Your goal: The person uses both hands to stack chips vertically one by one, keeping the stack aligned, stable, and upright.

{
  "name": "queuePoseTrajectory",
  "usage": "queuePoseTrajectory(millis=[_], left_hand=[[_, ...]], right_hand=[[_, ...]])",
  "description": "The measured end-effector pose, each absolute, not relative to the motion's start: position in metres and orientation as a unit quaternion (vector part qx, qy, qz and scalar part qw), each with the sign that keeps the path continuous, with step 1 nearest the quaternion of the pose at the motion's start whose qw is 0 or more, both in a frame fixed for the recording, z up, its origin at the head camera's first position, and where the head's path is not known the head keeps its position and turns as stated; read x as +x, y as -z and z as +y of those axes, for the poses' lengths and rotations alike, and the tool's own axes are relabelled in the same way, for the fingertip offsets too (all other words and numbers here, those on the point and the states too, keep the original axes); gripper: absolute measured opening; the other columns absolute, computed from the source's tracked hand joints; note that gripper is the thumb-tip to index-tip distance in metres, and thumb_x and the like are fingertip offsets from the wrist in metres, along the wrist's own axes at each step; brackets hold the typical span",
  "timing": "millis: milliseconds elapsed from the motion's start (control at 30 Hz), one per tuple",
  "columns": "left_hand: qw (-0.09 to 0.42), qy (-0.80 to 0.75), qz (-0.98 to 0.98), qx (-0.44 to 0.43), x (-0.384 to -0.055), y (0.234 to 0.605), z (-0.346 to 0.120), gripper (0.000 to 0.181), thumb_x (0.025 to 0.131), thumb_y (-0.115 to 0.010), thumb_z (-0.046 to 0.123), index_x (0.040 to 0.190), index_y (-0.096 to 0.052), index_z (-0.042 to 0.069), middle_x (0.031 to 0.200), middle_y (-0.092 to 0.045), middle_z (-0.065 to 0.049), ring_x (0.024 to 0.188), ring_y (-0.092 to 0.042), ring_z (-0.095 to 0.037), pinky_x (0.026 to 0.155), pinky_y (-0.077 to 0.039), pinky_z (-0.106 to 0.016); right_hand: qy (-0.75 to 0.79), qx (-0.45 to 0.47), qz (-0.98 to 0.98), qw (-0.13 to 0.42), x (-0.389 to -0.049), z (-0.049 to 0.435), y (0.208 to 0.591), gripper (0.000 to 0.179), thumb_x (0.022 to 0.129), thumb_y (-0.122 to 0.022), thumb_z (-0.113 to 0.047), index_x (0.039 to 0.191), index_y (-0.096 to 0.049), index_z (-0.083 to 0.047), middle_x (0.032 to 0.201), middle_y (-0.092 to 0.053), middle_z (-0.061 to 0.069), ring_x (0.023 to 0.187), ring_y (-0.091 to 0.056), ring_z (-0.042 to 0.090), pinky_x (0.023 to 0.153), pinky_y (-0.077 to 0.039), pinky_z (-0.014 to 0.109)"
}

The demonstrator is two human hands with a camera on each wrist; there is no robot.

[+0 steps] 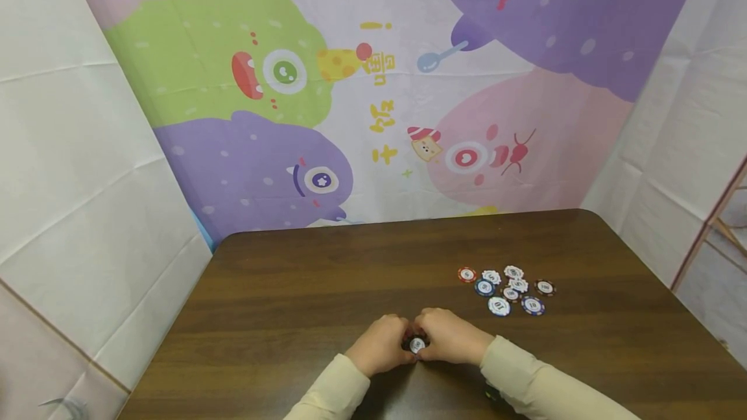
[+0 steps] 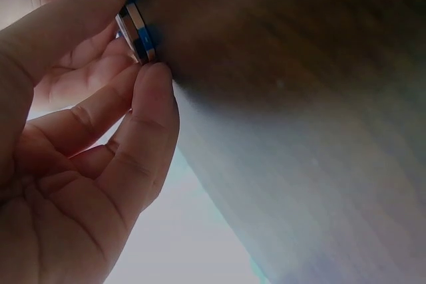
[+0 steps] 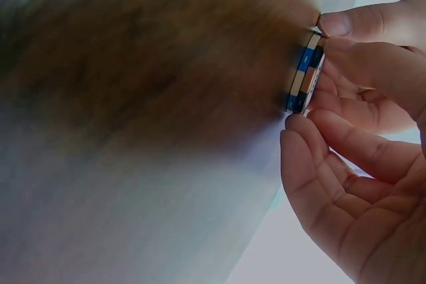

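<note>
Close to the near side of the table, my left hand (image 1: 382, 345) and right hand (image 1: 454, 337) meet around a small stack of poker chips (image 1: 417, 345). The top chip shows a white centre and a dark rim. Seen edge-on in the left wrist view, the stack (image 2: 138, 32) has a blue-and-cream chip against a black-and-tan one, pinched between my left thumb and fingertips. The right wrist view shows my right thumb and fingers gripping the same chips (image 3: 306, 74) from the other side. The stack sits at the tabletop; its underside is hidden.
Several loose poker chips, among them a red one (image 1: 467, 275), a white one (image 1: 498, 306) and a blue one (image 1: 533, 305), lie flat right of centre on the brown wooden table (image 1: 280, 297). A cartoon-printed cloth (image 1: 373, 96) hangs behind the table's far edge.
</note>
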State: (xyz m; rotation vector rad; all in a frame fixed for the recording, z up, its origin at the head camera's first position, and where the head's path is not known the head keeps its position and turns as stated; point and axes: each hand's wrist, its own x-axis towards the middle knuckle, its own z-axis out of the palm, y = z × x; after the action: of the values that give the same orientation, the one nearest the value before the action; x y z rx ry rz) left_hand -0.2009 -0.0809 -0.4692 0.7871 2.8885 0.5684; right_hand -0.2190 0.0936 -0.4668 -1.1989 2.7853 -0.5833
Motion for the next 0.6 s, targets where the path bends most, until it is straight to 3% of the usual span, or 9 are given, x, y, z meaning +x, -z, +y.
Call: queuePoseTrajectory(millis=[433, 600], left_hand=[[0.043, -0.187, 0.943, 0.273, -0.202, 0.471, -0.080, 0.023, 0.071, -0.085, 0.022, 0.081, -0.068, 0.011, 0.072, -0.062, 0.006, 0.066, -0.042, -0.003, 0.061, -0.038, -0.020], [0.034, -0.179, 0.944, 0.273, -0.202, 0.472, -0.080, 0.024, 0.070, -0.086, 0.022, 0.084, -0.070, 0.009, 0.075, -0.063, 0.005, 0.068, -0.046, -0.003, 0.063, -0.041, -0.020]], right_hand=[[0.221, -0.371, 0.901, 0.042, -0.221, 0.101, 0.464, 0.018, 0.073, -0.079, -0.014, 0.087, -0.071, -0.008, 0.080, -0.059, -0.003, 0.069, -0.047, 0.002, 0.062, -0.042, 0.020], [0.211, -0.341, 0.916, 0.024, -0.225, 0.114, 0.461, 0.023, 0.075, -0.080, -0.018, 0.090, -0.069, -0.005, 0.080, -0.060, -0.001, 0.069, -0.051, 0.007, 0.063, -0.044, 0.025]])
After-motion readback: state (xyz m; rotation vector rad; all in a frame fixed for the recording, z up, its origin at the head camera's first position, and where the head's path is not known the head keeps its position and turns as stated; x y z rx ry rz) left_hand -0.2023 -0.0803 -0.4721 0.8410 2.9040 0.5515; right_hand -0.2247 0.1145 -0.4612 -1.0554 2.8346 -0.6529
